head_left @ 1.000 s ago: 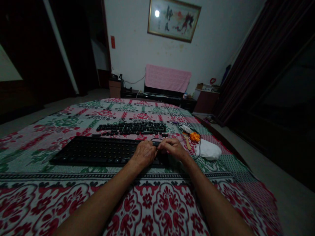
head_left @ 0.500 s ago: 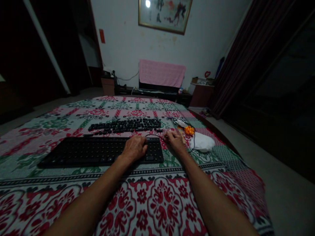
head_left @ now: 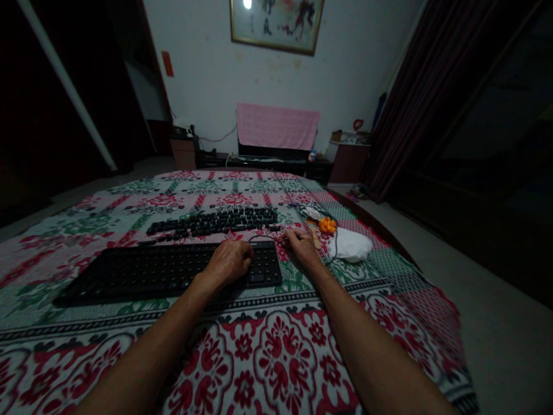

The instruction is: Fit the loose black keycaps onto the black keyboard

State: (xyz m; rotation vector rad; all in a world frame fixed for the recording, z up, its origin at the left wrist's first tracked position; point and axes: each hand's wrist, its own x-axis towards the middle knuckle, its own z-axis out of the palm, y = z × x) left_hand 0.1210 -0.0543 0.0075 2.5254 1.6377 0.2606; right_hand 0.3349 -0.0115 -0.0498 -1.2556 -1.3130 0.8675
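Observation:
A black keyboard (head_left: 142, 268) without its keycaps lies across the patterned cloth in front of me. My left hand (head_left: 231, 259) rests on its right part with the fingers curled in; what they hold, if anything, is hidden. A thin black cable (head_left: 264, 236) arcs over the keyboard's back right edge, from beside my left fingers to my right hand. Just past the keyboard's right end, my right hand (head_left: 300, 246) pinches this cable between thumb and fingertips. Behind the keyboard, loose black keycaps (head_left: 216, 221) lie in rough rows.
On the right lie a white cloth or bag (head_left: 352, 246), an orange bundle (head_left: 327, 225), a flat tan stick (head_left: 317, 237) and a small white wad (head_left: 312, 213). The patterned tablecloth (head_left: 276, 357) covers the table. Beyond stands a screen under a pink towel (head_left: 276, 125).
The whole view has shifted slightly, so things sit a little further left. Both hands keep nearly the same pose and place by the keyboard.

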